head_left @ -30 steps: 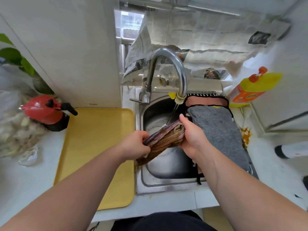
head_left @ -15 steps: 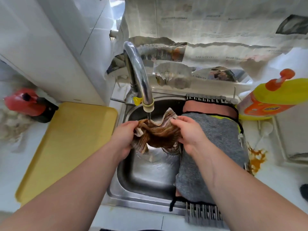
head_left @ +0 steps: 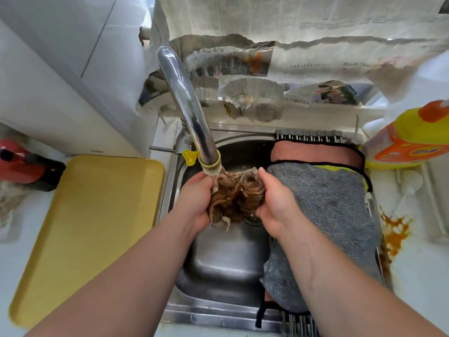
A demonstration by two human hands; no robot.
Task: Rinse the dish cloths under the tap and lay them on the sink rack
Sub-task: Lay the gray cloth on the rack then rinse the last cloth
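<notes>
Gripping a bunched brown cloth [head_left: 233, 198] between both hands over the sink [head_left: 228, 263], directly under the tap [head_left: 187, 103] spout, with water running onto its upper left edge. Left hand [head_left: 196, 198] at the cloth's 9 o'clock, fingers curled tight around the folds; right hand [head_left: 272, 203] at its 3 o'clock, fingers likewise closed on the fabric, thumb up toward 12. Cloth crumpled into ridges, striped brown and tan, a loose frayed end hanging at 6 o'clock above the drain.

Lying already on the rack [head_left: 308, 138] across the sink's right half, at 3 o'clock from the hands: a grey cloth [head_left: 328, 215] draped front to back, touching the right wrist, and beyond it at 1 o'clock a pink cloth [head_left: 313, 153] with black trim, partly covered by the grey one. Rack bars showing past the pink cloth and again at the near sink edge.

Resting at 9 o'clock on the desk [head_left: 14, 263], a yellow tray [head_left: 92, 227]; a red and black item [head_left: 21, 164] beyond it at 10, too cropped to name. Standing at 2 o'clock, a yellow and orange bottle [head_left: 410, 142]. Hanging at 12 o'clock behind the tap, newspaper [head_left: 291, 45] sheets over the wall. Staining the desk right of the rack, an orange-brown smear [head_left: 393, 237]
</notes>
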